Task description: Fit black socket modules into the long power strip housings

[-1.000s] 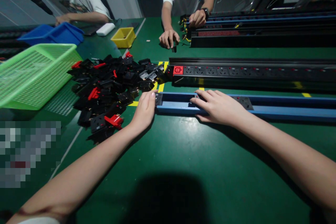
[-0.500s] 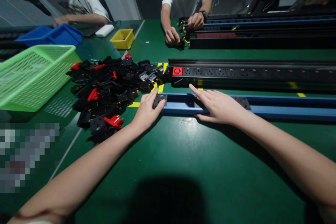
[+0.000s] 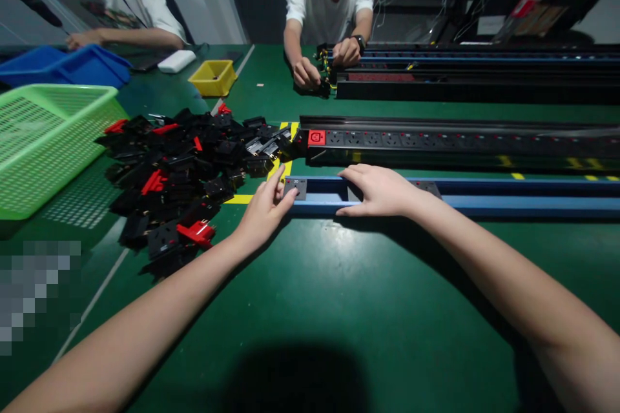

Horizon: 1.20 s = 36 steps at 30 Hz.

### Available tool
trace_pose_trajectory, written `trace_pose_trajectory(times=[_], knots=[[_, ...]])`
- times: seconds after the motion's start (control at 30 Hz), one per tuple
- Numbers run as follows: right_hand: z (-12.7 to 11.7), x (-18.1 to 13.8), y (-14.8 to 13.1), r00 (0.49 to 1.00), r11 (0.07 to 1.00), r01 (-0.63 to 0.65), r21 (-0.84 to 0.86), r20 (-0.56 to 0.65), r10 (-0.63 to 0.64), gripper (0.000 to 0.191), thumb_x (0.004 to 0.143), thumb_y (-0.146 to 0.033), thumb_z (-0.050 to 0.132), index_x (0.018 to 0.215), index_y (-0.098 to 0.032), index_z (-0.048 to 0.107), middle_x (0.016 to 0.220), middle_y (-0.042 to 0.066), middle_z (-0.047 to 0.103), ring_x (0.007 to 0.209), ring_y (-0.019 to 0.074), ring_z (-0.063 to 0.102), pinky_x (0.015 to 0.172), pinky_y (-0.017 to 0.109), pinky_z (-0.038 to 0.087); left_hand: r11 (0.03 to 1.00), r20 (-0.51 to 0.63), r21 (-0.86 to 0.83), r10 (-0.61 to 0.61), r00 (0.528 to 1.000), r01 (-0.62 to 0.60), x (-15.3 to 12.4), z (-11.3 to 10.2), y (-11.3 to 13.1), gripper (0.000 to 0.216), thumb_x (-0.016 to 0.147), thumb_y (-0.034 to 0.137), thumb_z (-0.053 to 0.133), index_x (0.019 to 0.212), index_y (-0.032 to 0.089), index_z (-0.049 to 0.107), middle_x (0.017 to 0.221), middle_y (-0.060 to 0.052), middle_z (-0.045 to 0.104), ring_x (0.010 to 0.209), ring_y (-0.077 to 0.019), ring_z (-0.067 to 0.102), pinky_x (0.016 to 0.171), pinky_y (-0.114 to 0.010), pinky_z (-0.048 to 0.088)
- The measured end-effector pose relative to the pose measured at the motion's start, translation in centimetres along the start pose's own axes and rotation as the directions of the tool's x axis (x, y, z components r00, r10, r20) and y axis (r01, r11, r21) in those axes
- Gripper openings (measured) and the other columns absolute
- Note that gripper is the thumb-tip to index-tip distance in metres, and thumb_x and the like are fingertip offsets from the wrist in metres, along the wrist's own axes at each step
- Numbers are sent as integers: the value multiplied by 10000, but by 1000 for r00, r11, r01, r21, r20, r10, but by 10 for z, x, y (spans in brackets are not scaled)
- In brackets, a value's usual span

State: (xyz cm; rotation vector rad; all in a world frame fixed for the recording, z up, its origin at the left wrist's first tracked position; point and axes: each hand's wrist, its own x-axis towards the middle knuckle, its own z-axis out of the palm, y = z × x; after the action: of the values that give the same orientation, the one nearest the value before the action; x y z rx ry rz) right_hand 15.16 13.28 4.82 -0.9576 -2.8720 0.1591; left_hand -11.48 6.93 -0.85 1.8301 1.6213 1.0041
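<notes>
A long blue metal rail (image 3: 320, 208) lies across the green table with black socket modules in its channel. My left hand (image 3: 259, 213) is at the rail's left end, its thumb and fingers closed on a socket module (image 3: 296, 190) there. Farther right, my right hand (image 3: 382, 190) straddles the rail, fingers at the far edge and thumb at the near edge. Under this hand another socket module (image 3: 355, 192) is partly hidden, and one more (image 3: 426, 189) shows past the wrist. An open stretch of channel separates my two hands.
Left of the rail lies a heap of black and red socket modules (image 3: 179, 168), beside a green basket (image 3: 58, 142). Behind the rail lies a black socket strip (image 3: 411, 140). A yellow bin (image 3: 213, 79) and blue bins (image 3: 62, 68) stand farther back. Across the table, a person (image 3: 329, 0) handles wired parts.
My right hand's fingers have drawn in around the rail, and the gap between the modules has narrowed slightly. My left hand stays on its module. The camera view has shifted a little.
</notes>
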Motion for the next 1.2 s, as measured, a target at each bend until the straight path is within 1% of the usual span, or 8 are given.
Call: trace_pose_trajectory(times=[0.1,0.17,0.27,0.37,0.47,0.7,0.83,1.2], knots=[[2,-5,1,1000,1000,-3,18,-21,3,719,811,-686,606,1275,-139,567,1180,156,669,1021,317,651,842,402,498,992,15,-130,-1,1000,3,-2,0,3,602,923,463,544,1435,187,389,861,-15,577,797,-181,567,769,-338,484],[1,-7,1,999,998,14,60,-35,-11,748,812,-658,626,1347,-148,512,1234,149,654,1070,315,646,869,407,506,989,8,-150,15,1000,-14,-5,-1,6,493,933,445,539,1342,187,440,901,-27,602,818,-179,584,749,-320,479],[1,-8,0,996,992,52,117,-78,-43,795,821,-595,653,1440,-165,400,1332,145,603,1150,304,628,901,412,516,993,6,-27,114,993,-114,-8,-3,10,281,963,415,495,1137,203,557,1000,-66,642,913,-206,595,801,-345,468],[1,-8,-1,988,986,103,132,-132,-85,830,829,-551,662,1486,-179,318,1396,156,552,1208,302,601,925,426,518,939,93,158,293,952,-304,-11,-4,13,234,987,368,446,1039,223,623,1025,-70,676,997,-240,580,901,-397,428],[1,-9,-2,980,982,142,126,-154,-122,846,846,-544,646,1512,-184,268,1443,170,509,1245,306,579,927,432,521,875,160,249,385,909,-415,-12,-2,14,235,980,340,471,1104,242,645,1083,-60,708,1041,-256,572,946,-419,393],[1,-10,-1,968,969,220,115,-149,-202,822,897,-519,615,1546,-212,214,1435,135,537,1249,285,581,972,424,509,802,241,301,459,855,-516,-11,-1,14,384,981,331,482,1350,298,581,1227,-76,652,1122,-264,529,961,-434,390],[2,-10,1,960,963,249,106,-155,-232,813,899,-514,619,1549,-230,220,1396,119,572,1220,282,599,953,419,524,789,256,306,471,844,-533,-10,-1,13,418,976,325,499,1390,314,553,1231,-83,616,1122,-261,511,955,-439,404],[3,-9,1,966,961,233,153,-153,-210,895,894,-489,643,1586,-267,121,1333,72,626,1171,261,627,937,395,526,794,254,297,470,846,-530,-10,0,12,389,975,288,483,1352,244,570,1139,-94,634,1081,-253,535,960,-432,432]])
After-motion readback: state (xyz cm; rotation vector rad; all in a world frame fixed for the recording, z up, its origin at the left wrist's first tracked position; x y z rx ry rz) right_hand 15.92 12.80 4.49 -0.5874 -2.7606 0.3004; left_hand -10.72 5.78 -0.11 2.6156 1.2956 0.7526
